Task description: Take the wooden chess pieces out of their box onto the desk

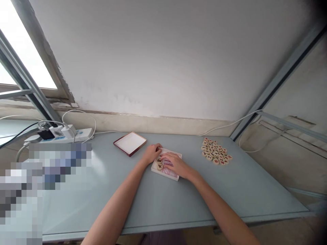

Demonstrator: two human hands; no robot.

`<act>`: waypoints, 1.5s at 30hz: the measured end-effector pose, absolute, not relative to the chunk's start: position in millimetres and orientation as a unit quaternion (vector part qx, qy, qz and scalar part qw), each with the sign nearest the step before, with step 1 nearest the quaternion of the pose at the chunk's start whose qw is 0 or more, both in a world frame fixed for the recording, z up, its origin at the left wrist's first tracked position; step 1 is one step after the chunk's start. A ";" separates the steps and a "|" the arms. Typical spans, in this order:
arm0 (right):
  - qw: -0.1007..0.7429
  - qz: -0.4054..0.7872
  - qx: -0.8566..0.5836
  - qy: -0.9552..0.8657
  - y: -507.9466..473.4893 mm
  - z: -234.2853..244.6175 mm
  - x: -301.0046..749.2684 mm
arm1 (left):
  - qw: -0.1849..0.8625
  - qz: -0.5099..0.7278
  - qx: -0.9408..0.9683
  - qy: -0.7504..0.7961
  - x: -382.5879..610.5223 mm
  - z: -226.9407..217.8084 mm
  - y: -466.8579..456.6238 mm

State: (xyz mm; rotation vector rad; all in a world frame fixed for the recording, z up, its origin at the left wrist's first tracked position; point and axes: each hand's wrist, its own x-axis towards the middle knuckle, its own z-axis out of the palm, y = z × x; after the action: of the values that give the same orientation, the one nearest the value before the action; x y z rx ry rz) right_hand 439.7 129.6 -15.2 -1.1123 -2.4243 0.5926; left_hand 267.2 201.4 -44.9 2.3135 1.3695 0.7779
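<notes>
A shallow white box (166,174) lies on the table, with pink-and-white printed material on its floor. At its left end are a few round xiangqi pieces (160,166) with dark characters. My left hand (152,153) rests at the box's far left corner, its fingers curled round the edge. My right hand (176,164) reaches over the box from the right. Its fingers are stretched out and apart, with the tips at the pieces; part of the box's inside is hidden beneath it.
To the right lies a cluster of loose xiangqi pieces (216,152) with red and dark characters. A dark-edged box lid (130,143), white inside, lies behind on the left. A power strip (84,134) with chargers and cables sits at the far left. Metal posts (268,86) frame the table.
</notes>
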 end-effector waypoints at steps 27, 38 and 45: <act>0.095 -0.081 -0.657 -0.743 159.1 -10.4 541.3 | 0.144 0.228 0.796 0.542 272.7 -31.7 193.3; 0.219 0.041 -0.506 -0.833 144.3 7.2 496.0 | 0.137 0.233 0.794 0.545 272.8 -35.6 193.7; 0.226 0.259 -0.322 -0.882 122.5 -11.5 424.3 | 0.134 0.234 0.794 0.546 272.8 -38.8 195.3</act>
State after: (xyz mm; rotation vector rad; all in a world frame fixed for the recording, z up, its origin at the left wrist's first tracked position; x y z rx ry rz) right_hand 424.3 122.5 -11.5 -0.8876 -2.4332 0.7132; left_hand 272.8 195.3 -38.8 2.3014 1.5819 0.6782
